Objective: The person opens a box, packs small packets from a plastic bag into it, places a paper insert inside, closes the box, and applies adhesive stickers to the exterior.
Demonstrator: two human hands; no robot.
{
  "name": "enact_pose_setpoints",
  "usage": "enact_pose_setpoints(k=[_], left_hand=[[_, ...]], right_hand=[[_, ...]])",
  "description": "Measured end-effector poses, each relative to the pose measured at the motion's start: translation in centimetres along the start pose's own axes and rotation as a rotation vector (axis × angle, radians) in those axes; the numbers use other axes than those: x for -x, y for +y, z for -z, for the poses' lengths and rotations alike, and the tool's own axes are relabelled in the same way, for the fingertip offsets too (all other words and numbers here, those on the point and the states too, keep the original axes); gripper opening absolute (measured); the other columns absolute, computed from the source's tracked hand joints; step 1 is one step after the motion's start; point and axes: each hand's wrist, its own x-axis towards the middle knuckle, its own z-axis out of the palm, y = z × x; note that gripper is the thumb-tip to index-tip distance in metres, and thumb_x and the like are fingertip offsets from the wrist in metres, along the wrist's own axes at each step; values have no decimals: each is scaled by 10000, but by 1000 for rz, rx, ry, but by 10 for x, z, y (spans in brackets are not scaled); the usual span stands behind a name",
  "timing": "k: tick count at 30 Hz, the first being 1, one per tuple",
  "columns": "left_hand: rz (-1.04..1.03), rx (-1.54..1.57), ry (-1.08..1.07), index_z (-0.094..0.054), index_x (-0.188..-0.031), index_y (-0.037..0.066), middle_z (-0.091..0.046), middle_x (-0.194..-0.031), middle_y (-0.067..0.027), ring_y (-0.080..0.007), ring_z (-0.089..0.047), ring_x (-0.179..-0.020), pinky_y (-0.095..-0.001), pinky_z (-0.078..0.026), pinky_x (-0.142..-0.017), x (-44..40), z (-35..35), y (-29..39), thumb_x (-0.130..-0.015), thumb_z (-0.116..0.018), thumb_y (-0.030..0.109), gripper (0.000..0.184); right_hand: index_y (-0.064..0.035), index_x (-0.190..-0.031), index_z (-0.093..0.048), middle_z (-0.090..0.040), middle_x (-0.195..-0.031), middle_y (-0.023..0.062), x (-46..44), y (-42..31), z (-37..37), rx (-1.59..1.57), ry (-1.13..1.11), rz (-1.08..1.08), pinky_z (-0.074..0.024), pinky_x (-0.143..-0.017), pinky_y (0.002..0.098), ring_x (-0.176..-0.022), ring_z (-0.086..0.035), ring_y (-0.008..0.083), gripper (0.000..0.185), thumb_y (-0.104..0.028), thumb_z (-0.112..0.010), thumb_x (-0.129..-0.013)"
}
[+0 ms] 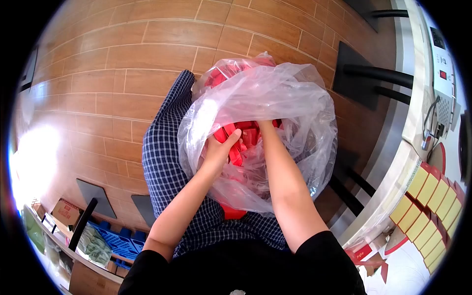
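A large clear plastic bag [305,103] stands open between my legs, its rim spread wide. Inside lie glossy red pieces [250,138], some flat and some like folded strips; their exact kind does not show. My left hand [216,151] reaches in at the left side, its thumb closed over red strips [236,157] and its other fingers mostly hidden. Deeper in the bag, beside more red pieces, is my right hand [266,125]; the plastic and contents cover its fingers, so its grip cannot be seen.
At right, a white table [413,118] carries a grey device [442,78] with cables and rows of yellow-and-red boxes [425,214]. Black table legs [376,73] stand on the wood-look tiled floor [108,98]. Blue crates [115,241] and a cardboard box [66,212] sit at lower left.
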Motion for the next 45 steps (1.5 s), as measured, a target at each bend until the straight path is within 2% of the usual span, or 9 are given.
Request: enact_pose_setpoints(k=[7, 11, 15, 16, 20, 27, 33, 36, 45], left_hand=[[-63, -2, 53, -214, -1400, 67, -426, -1321, -112, -212, -461, -1205, -349, -408, -999, -5, -1, -4, -848, -697, 207, 747], [-127, -47, 40, -194, -1410, 74, -396, -1355, -116, -228, -418, -1254, -361, -376, -1032, -3, 0, -6, -841, -703, 235, 780], [-244, -128, -27, -201, -1425, 67, -376, -1380, -108, -226, -399, -1272, -362, -363, -1039, -8, 15, -21, -849, -694, 277, 787], [-261, -88, -89, -249, -1379, 49, -470, -1224, -108, -197, -567, -1009, -336, -516, -826, 4, 11, -15, -859, -684, 240, 705], [-165, -176, -380, -286, -1362, 64, -480, -1222, -85, -176, -492, -1127, -330, -429, -963, 56, -3, -8, -871, -671, 252, 652], [-260, -386, -730, -266, -1360, 87, -447, -1250, -59, -169, -442, -1187, -335, -378, -1005, 159, -66, -35, -814, -733, 170, 723], [-340, -261, -591, -269, -1355, 97, -493, -1206, -112, -188, -530, -1083, -339, -463, -911, 193, -88, -51, -804, -734, 138, 722], [-480, -246, -559, -230, -1388, 100, -498, -1191, -127, -198, -546, -1044, -327, -479, -879, 214, -91, -52, -792, -726, 96, 775], [-841, -123, -470, -192, -1435, 109, -400, -1293, -143, -224, -449, -1157, -341, -382, -994, 261, -83, -70, -785, -703, 54, 828]], right_hand=[[-67, -1274, -503, -570, -1240, 195, 40, -87, 141, -18, -417, -356, -411, -938, 520, -1146, -544, 359, 596, -278, -684, -746], [-65, -1145, -578, -614, -1141, 192, 91, -60, 137, -288, -285, -252, -436, -879, 531, -992, -607, 399, 407, -126, -639, -747], [-60, -997, -633, -629, -1048, 164, 140, -106, 235, -357, -129, -163, -439, -857, 493, -1003, -591, 361, 278, -40, -610, -720], [-63, -927, -633, -621, -999, 139, 152, -121, 265, -208, -48, -26, -431, -862, 470, -1019, -572, 337, 234, -19, -602, -699], [-61, -792, -601, -568, -932, 95, 199, -148, 340, -17, 246, 333, -406, -885, 406, -1049, -514, 281, 140, 0, -581, -668], [-39, -1018, -575, -562, -1117, 138, 271, -155, 391, -105, 560, 249, -425, -862, 425, -1013, -547, 328, 271, -8, -575, -749], [-18, -1160, -565, -581, -1127, 168, 344, -163, 422, -473, 617, 283, -499, -817, 380, -975, -603, 342, 328, -76, -622, -843], [-11, -1096, -603, -580, -1118, 179, 370, -166, 427, -254, 536, 381, -519, -797, 365, -957, -614, 329, 370, -104, -732, -762], [1, -870, -567, -595, -936, 124, 393, -167, 419, -361, 755, 479, -504, -626, 298, -734, -616, 232, 171, -11, -708, -774]])
